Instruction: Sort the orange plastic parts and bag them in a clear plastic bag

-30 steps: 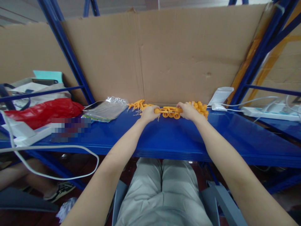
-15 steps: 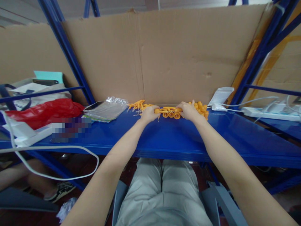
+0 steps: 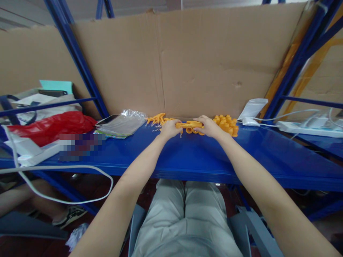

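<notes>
My left hand [image 3: 168, 129] is closed round one end of an orange plastic piece [image 3: 189, 125] held just above the blue shelf [image 3: 187, 157]. My right hand [image 3: 207, 127] pinches the other end of the same piece. Small orange rings [image 3: 193, 131] lie under it between my hands. A heap of orange caps [image 3: 227, 124] sits right of my right hand. Orange clips with small chains [image 3: 157, 119] lie left of my left hand.
A clear plastic bag [image 3: 123, 123] lies left of the clips, a red bag [image 3: 50, 126] and a white cable [image 3: 61, 171] further left. A white pouch [image 3: 253, 107], a charger and a power strip [image 3: 308, 128] lie at the right. Cardboard [image 3: 200, 60] backs the shelf.
My right hand has slid left away from the heap of orange caps, closer to my left hand. The heap now shows in full.
</notes>
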The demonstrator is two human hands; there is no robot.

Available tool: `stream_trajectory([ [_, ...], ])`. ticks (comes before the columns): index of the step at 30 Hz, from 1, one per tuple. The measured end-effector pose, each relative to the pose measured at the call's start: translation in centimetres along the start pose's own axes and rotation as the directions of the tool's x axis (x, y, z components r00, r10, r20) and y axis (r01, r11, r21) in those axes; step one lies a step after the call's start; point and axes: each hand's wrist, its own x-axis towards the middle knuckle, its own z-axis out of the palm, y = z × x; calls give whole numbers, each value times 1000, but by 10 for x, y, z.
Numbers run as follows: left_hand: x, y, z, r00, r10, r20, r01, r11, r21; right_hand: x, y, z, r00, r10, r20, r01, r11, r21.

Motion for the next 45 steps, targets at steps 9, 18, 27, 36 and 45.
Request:
stream_trajectory([
  [9,1,0,-1,999,-47,-13,47,999,9,-2,18,-5,969,246,11,-207,790,577],
  [18,-1,3,-4,1000,-13,3,12,999,41,-6,-14,-11,822,525,222,-535,576,619],
  [27,-2,4,-2,1000,-3,22,1,997,74,-10,-8,-18,818,436,375,-569,514,643],
  [36,-2,1,1,1000,22,4,-22,997,76,-9,-15,-12,739,507,444,-673,521,525],
  [45,-3,5,2,1000,28,13,-29,998,56,-9,-16,-13,672,535,512,-741,493,457],
])
